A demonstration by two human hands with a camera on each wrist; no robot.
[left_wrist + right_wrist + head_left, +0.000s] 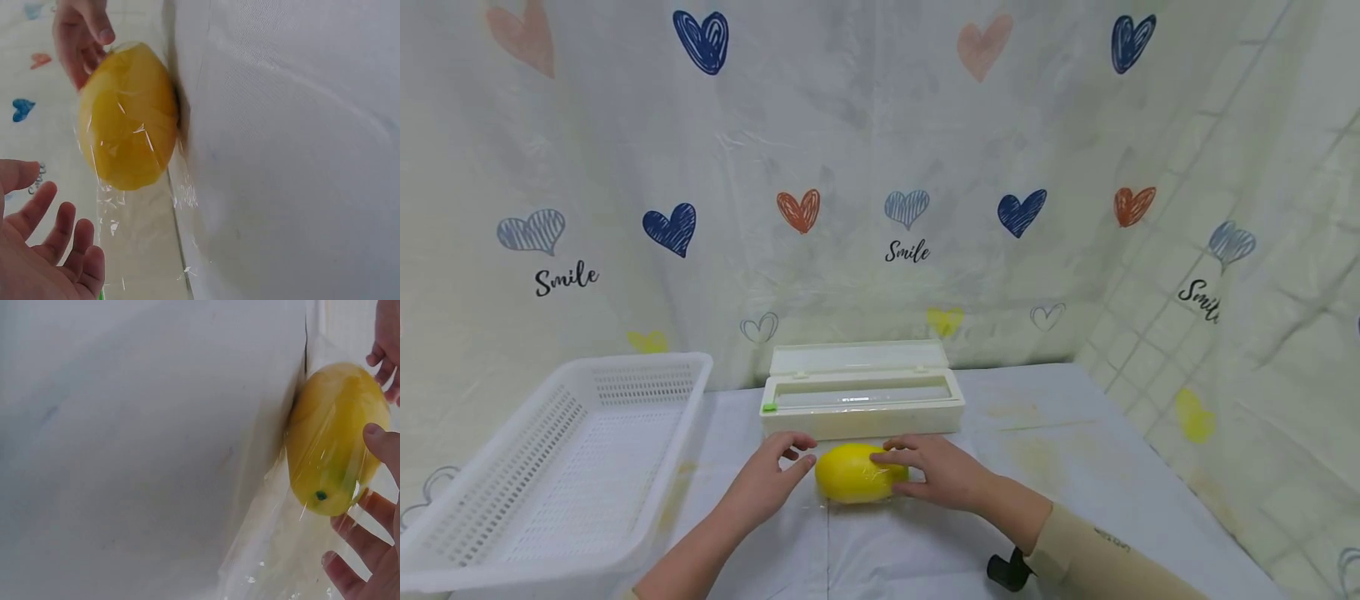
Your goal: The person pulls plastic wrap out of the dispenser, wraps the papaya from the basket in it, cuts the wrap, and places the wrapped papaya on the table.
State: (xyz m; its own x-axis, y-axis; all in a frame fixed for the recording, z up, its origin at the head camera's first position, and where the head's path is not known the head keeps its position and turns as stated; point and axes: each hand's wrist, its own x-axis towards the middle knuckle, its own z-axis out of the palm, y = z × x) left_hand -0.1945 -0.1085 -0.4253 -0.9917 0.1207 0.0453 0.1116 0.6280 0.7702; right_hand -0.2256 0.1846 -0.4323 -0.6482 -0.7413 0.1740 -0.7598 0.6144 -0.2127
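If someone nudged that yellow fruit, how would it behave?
The yellow fruit would probably roll sideways, given its rounded, oblong shape. The glossy clear film covering it may feel slippery, and the film spreading beyond it could drag or crumple.

One yellow fruit (852, 475) has one left hand (767, 479) and one right hand (943, 472) beside it, one box (865, 425) behind, one basket (572, 467) left, one black object (1006, 572) front-right and one counter (1075, 450) beneath.

Fruit (130, 119) near in wrist views
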